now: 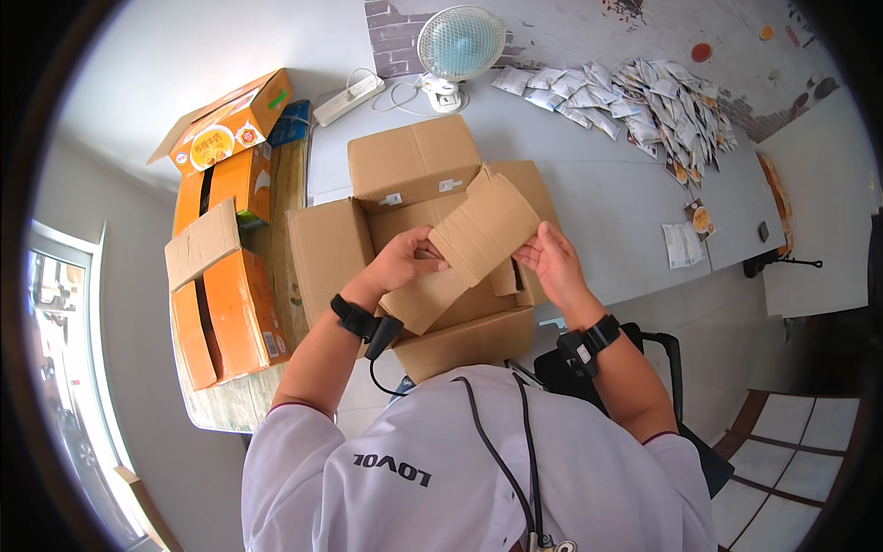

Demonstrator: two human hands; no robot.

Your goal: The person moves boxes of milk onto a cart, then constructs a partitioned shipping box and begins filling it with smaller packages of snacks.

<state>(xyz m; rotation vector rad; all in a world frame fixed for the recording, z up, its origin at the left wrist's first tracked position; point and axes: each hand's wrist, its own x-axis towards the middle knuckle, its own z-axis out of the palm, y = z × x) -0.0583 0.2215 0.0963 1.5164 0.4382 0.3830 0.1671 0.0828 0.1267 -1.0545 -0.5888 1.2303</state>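
Observation:
Over an open brown cardboard box, both hands hold a creased cardboard piece with folded sections. My left hand grips its left edge, the thumb lying on a lower section that slants down toward the box's near side. At the right edge, my right hand pinches the piece between thumb and fingers. The box's flaps are spread outward, and two small white stickers sit on the inside of its far wall. The piece hides part of the box's interior.
Orange printed cartons stand on a table at the left. A power strip and a fan are at the back. Many small packets are piled at the back right, with a few packets nearer. A black chair is at the right.

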